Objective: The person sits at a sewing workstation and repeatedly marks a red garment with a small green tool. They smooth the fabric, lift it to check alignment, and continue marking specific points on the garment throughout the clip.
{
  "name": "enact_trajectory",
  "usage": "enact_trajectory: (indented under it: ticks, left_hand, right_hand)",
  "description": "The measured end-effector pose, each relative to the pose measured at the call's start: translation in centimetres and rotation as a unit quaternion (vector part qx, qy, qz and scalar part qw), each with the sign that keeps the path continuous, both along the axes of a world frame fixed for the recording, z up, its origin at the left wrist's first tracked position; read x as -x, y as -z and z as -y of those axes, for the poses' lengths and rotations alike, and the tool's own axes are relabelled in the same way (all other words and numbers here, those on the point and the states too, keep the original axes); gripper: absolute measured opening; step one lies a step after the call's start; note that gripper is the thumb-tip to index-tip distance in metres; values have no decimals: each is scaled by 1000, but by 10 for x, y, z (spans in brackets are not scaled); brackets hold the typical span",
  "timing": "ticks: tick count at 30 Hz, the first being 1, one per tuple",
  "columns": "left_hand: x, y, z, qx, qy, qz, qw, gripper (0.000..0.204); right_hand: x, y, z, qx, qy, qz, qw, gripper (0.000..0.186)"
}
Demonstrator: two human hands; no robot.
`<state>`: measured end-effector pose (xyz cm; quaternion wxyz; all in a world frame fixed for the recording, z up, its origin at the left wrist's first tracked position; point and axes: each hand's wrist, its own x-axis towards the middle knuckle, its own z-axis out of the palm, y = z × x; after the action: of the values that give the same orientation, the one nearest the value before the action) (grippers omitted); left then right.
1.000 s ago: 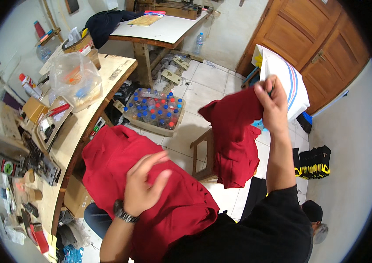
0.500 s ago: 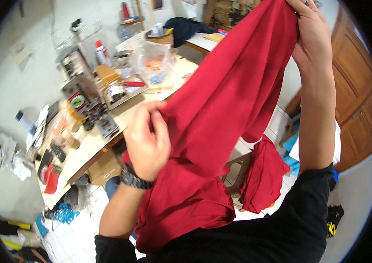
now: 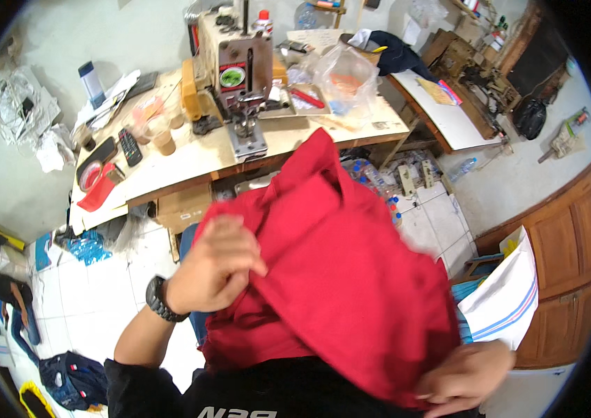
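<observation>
A wide piece of red cloth [image 3: 351, 265] spreads over my lap and hangs between my two hands. My left hand [image 3: 215, 268], with a dark watch on its wrist, is closed at the cloth's left side, fingers curled on its edge. Low at the right, my right hand [image 3: 466, 380] pinches the cloth's near corner; it is a little blurred. A pointed fold of the cloth rises toward the table edge, below the sewing machine [image 3: 245, 90].
The wooden worktable [image 3: 191, 171] carries cups [image 3: 163, 143], a remote control [image 3: 129, 147], red tape [image 3: 90, 177] and a clear plastic bag [image 3: 344, 80]. A white side table [image 3: 448, 125] stands far right. White cloth [image 3: 501, 299] lies by a wooden door [image 3: 567, 237]. Another person [image 3: 17, 306] is at far left.
My right hand has come down from the upper right to the lower right, bringing the raised cloth down over my lap. My left hand has shifted slightly left. The view has turned.
</observation>
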<state>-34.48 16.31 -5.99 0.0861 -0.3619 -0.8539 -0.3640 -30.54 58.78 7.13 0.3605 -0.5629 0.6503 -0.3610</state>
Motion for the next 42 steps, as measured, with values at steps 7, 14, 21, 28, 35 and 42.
enact_trajectory:
  ticks: [7,14,21,28,35,42]
  left_hand:
    - [-22,94,-14,-52,-137,166,975,16]
    - [66,138,-47,-1,-212,-8,977,28]
    - [110,141,-56,230,-60,122,964,21]
    - [149,136,-113,-102,-260,36,960,21]
    - [66,112,-134,-146,-227,-25,963,61]
    - [-8,169,-119,180,77,122,973,68]
  right_hand:
    - [49,157,12,42,505,-21,862,38]
    - [123,247,70,150,479,-272,821,26]
    - [170,221,71,-42,284,-512,810,17]
    - [183,171,70,23,290,-455,841,17]
    - [203,171,86,-70,204,-461,861,17]
    - [246,222,109,-169,162,-393,889,36]
